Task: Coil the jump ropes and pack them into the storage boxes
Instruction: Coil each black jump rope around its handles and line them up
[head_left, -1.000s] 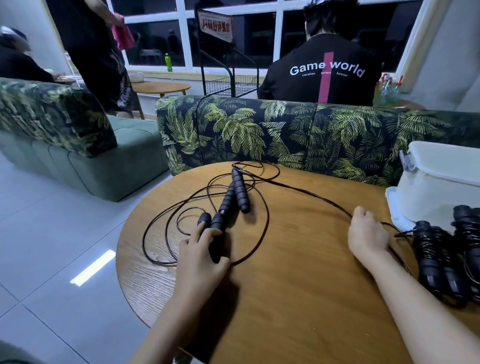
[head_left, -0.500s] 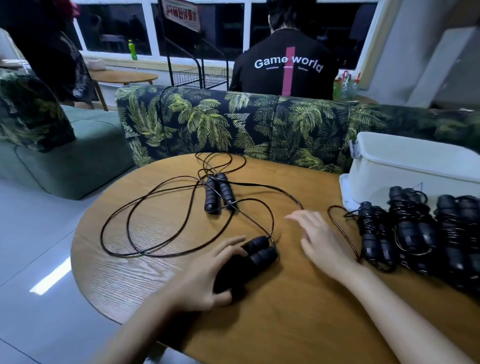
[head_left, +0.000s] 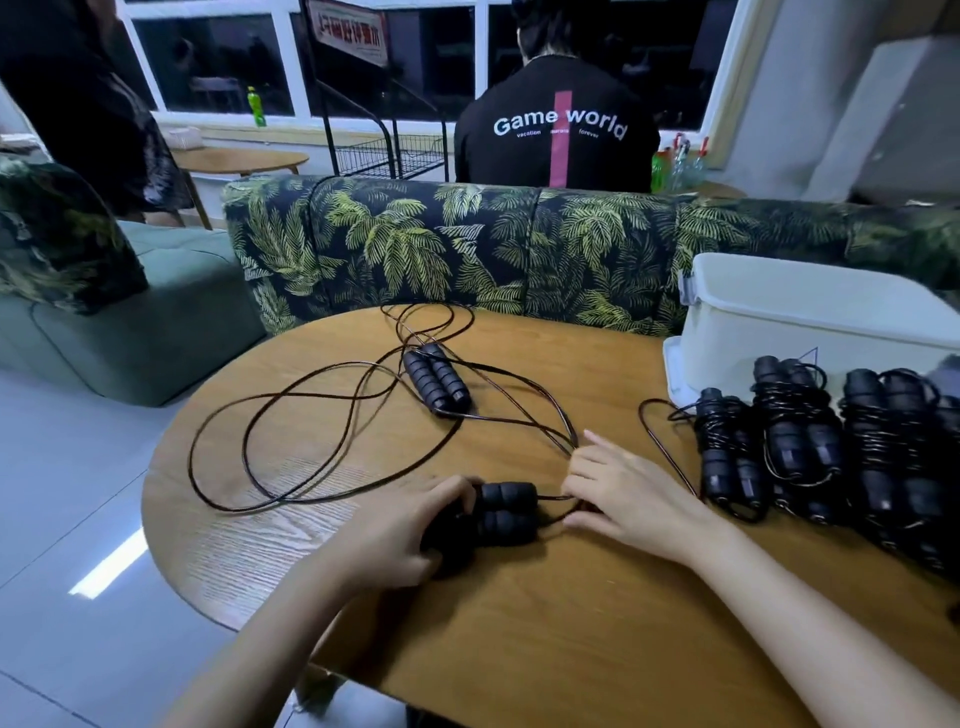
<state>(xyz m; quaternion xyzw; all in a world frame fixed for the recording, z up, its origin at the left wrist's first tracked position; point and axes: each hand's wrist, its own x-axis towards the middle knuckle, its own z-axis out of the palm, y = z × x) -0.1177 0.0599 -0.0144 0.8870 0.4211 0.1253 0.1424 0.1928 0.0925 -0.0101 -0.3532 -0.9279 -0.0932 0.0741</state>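
On the round wooden table (head_left: 545, 613) my left hand (head_left: 400, 530) grips a pair of black jump-rope handles (head_left: 506, 512) lying side by side. My right hand (head_left: 623, 493) sits just right of the handle ends, fingers on the thin black cords that come out of them. A second pair of handles (head_left: 436, 376) lies farther back, with loose black rope (head_left: 291, 431) looping over the left half of the table. Several coiled jump ropes (head_left: 800, 447) lie in a row at the right. A white storage box (head_left: 810, 322) stands behind them.
A palm-print sofa back (head_left: 467, 249) runs along the table's far edge, with a person in a black shirt (head_left: 558, 130) seated beyond it. A green sofa (head_left: 130, 312) and white tiled floor (head_left: 62, 519) lie to the left. Another person stands at far left.
My left hand dragged the pair of handles toward the table's front. My right hand let go of the rope at the right and came over to the cords at the handle ends.
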